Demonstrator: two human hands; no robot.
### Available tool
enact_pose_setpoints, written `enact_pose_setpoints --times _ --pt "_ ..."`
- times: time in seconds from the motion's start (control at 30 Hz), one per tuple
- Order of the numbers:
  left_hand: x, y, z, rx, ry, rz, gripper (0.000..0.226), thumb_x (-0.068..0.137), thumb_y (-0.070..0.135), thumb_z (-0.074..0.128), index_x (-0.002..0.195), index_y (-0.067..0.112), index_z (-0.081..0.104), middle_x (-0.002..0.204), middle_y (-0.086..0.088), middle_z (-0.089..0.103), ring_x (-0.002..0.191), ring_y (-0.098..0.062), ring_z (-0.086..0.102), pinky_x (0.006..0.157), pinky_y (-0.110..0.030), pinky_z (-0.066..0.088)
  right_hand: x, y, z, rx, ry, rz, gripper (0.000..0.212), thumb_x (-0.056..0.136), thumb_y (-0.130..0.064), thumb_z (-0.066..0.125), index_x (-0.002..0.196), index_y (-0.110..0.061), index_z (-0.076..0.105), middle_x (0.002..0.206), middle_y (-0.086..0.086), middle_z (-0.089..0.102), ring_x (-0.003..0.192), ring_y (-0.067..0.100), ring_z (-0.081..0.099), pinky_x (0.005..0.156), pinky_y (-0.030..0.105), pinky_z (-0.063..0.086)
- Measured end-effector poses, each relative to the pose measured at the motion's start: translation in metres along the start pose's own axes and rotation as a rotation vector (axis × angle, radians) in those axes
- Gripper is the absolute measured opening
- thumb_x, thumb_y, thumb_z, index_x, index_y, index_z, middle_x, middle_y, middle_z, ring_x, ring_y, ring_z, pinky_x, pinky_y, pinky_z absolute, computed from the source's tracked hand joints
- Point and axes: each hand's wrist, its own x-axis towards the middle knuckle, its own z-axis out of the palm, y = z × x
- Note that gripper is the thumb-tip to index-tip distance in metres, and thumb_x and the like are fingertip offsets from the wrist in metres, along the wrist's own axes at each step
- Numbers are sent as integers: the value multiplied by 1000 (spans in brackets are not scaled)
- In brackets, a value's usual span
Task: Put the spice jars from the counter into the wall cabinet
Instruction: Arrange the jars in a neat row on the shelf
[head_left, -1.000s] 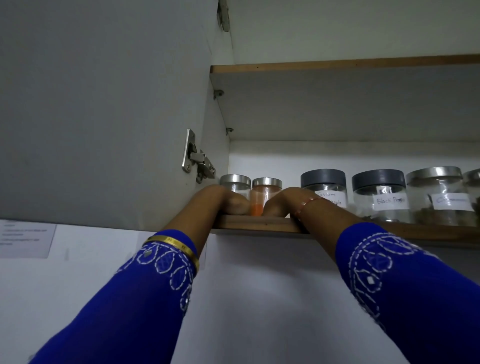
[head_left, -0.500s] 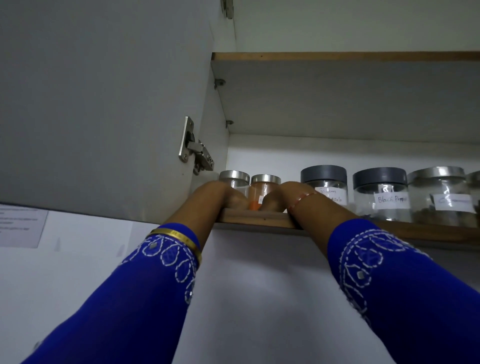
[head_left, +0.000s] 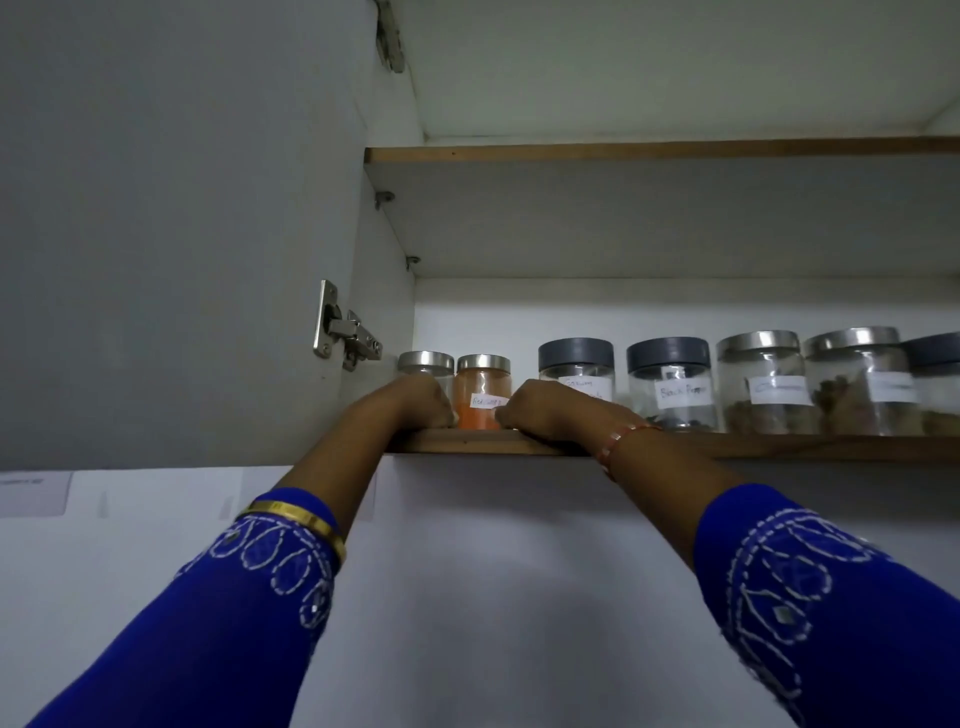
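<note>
A small jar of orange powder (head_left: 483, 387) with a silver lid and a white label stands near the left end of the wall cabinet's lower shelf (head_left: 779, 447). My left hand (head_left: 415, 402) and my right hand (head_left: 545, 408) rest on the shelf edge on either side of it. Their curled fingertips pinch the base of the orange jar. Behind my left hand stands a clear jar with a silver lid (head_left: 427, 362), mostly hidden.
To the right along the shelf stand two grey-lidded jars (head_left: 576, 364) (head_left: 670, 384), two silver-lidded labelled jars (head_left: 763, 384) and more beyond. The open grey cabinet door (head_left: 182, 234) with its hinge (head_left: 345, 332) hangs at left. An upper shelf (head_left: 623, 153) sits above.
The orange jar has turned between my fingertips, so its white label now faces me. Both hands stay at the shelf edge, and the camera has tilted up slightly.
</note>
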Motion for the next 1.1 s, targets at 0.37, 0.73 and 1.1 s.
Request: enact_pose_setpoints --times 0.37,0.73,1.1 --pt "-43 75 27 -104 122 128 33 95 20 37 74 8 60 103 -18 63 99 -29 56 81 -30 41 -71 69 -30 -26 195 100 32 95 -29 38 84 -9 60 107 15 66 99 30 60 86 36 45" --pt "-48 151 40 50 -133 142 50 102 31 18 139 5 36 151 -16 29 138 -29 30 111 -35 24 -94 130 -61 -117 140 199 35 98 -27 31 112 -13 60 130 13 56 116 29 52 99 39 41" --pt "-19 153 41 -100 -314 -36 27 96 29 30 108 13 49 117 -15 52 104 -25 50 98 -38 37 -68 128 -70 -94 -160 170 40 97 -19 33 133 -8 47 141 13 46 125 27 46 110 38 33"
